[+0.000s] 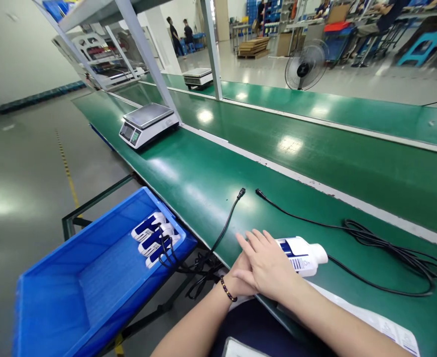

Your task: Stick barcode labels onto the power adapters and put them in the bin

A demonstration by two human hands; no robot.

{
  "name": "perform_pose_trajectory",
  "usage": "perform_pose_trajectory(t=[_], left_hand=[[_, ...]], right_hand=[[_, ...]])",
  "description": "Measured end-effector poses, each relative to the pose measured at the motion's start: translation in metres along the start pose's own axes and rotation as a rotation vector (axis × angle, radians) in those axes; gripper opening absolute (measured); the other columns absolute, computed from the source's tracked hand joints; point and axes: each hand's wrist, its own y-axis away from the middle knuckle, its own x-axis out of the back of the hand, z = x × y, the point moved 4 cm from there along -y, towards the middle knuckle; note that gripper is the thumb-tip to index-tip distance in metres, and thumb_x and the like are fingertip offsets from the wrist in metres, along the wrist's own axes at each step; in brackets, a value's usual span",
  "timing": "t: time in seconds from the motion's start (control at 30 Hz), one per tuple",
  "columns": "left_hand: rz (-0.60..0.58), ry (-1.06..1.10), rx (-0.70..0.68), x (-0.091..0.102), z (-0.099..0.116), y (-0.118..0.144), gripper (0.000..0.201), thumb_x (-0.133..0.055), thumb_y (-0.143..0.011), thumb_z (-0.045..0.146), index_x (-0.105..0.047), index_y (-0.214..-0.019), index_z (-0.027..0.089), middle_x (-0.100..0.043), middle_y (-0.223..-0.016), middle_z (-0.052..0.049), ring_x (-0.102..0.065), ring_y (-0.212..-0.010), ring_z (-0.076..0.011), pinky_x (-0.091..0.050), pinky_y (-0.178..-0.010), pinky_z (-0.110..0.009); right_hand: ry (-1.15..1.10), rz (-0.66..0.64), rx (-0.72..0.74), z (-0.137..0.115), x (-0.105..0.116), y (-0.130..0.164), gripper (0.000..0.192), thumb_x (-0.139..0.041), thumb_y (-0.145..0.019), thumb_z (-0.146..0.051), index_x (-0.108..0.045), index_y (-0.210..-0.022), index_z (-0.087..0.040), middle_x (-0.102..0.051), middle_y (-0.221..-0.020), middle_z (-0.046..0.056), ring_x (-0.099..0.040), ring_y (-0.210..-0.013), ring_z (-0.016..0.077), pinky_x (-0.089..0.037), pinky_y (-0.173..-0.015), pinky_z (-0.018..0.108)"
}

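Note:
My right hand (268, 265) lies across my left hand (242, 262) at the near edge of the green bench. The right hand's fingers are stretched out and a little apart. Most of the left hand's fingers are hidden beneath it; a beaded bracelet (226, 289) circles that wrist. Just right of the hands lies a white-and-blue device (303, 255) with a printed label, partly covered by the right hand. Its black cable (380, 292) runs off to a coil at the right. Two black cable connectors (242, 192) lie close together beyond the hands.
A blue bin (103, 332) at the left holds several similar white-and-blue devices (155, 240), their cables hanging over its edge. A weighing scale (149, 121) stands farther along the bench (211, 168), beside a metal post. A printed white sheet (385, 325) lies near right. A fan (303, 69) stands beyond.

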Motion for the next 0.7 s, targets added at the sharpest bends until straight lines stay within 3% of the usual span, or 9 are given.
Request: perform_pose_trajectory(t=[0.07,0.2,0.33,0.43,0.53,0.6,0.7], left_hand=[[-0.068,-0.009,-0.077,0.004,0.003,0.000,0.073,-0.072,-0.062,0.036,-0.042,-0.127,0.025,-0.051,-0.124,-0.007,-0.046,-0.120,-0.0314,-0.038,-0.105,-0.051],[-0.090,-0.014,-0.143,0.016,0.008,-0.004,0.069,-0.072,-0.062,0.035,-0.041,-0.122,0.020,-0.045,-0.129,-0.012,-0.042,-0.124,-0.0285,-0.039,-0.103,-0.051],[-0.120,-0.277,-0.144,0.019,0.031,-0.001,0.072,-0.069,-0.066,0.042,-0.039,-0.125,0.016,-0.048,-0.129,-0.015,-0.033,-0.131,-0.0331,-0.029,-0.108,-0.056],[-0.162,-0.683,-0.187,0.005,0.059,0.004,0.062,-0.054,-0.081,0.034,-0.033,-0.133,0.009,-0.043,-0.137,-0.016,-0.021,-0.136,-0.0363,-0.020,-0.111,-0.056],[-0.133,-1.007,-0.327,-0.018,0.075,-0.005,0.051,-0.039,-0.088,0.021,-0.031,-0.136,0.006,-0.040,-0.140,-0.018,-0.031,-0.132,-0.0358,-0.028,-0.106,-0.052],[-0.077,-1.110,-0.337,-0.028,0.074,-0.023,0.048,-0.037,-0.088,0.017,-0.033,-0.134,0.006,-0.046,-0.133,-0.022,-0.044,-0.123,-0.0363,-0.036,-0.097,-0.052],[-0.084,-1.117,-0.243,-0.029,0.068,-0.055,0.051,-0.045,-0.083,0.021,-0.036,-0.131,0.006,-0.056,-0.116,-0.023,-0.056,-0.104,-0.0354,-0.044,-0.080,-0.047]], right_hand=[[0.029,-0.016,-0.018,0.023,0.002,0.012,0.076,-0.052,-0.079,-0.061,-0.046,-0.133,-0.010,-0.059,-0.117,0.018,-0.051,-0.108,0.0343,-0.039,-0.093,0.051],[0.032,0.059,-0.082,0.084,0.009,0.051,0.077,-0.042,-0.080,-0.066,-0.048,-0.130,-0.007,-0.061,-0.113,0.019,-0.054,-0.106,0.0352,-0.037,-0.094,0.055],[-0.216,0.100,-0.391,0.135,-0.001,0.091,0.067,-0.024,-0.088,-0.059,-0.049,-0.128,-0.011,-0.067,-0.104,0.012,-0.063,-0.092,0.0270,-0.049,-0.079,0.042],[-0.424,0.104,-0.609,0.148,-0.015,0.099,0.057,-0.021,-0.090,-0.054,-0.054,-0.121,-0.019,-0.069,-0.094,0.006,-0.065,-0.083,0.0220,-0.051,-0.070,0.034],[-0.477,0.163,-0.708,0.148,-0.016,0.083,0.056,-0.021,-0.089,-0.054,-0.059,-0.111,-0.020,-0.068,-0.099,0.008,-0.064,-0.087,0.0229,-0.050,-0.076,0.035],[-0.471,0.169,-0.726,0.149,-0.011,0.068,0.055,-0.022,-0.090,-0.054,-0.060,-0.108,-0.018,-0.067,-0.106,0.010,-0.064,-0.092,0.0237,-0.050,-0.077,0.036],[-0.457,0.155,-0.683,0.154,0.002,0.062,0.051,-0.027,-0.090,-0.052,-0.059,-0.109,-0.017,-0.068,-0.100,0.010,-0.066,-0.084,0.0222,-0.052,-0.070,0.034]])
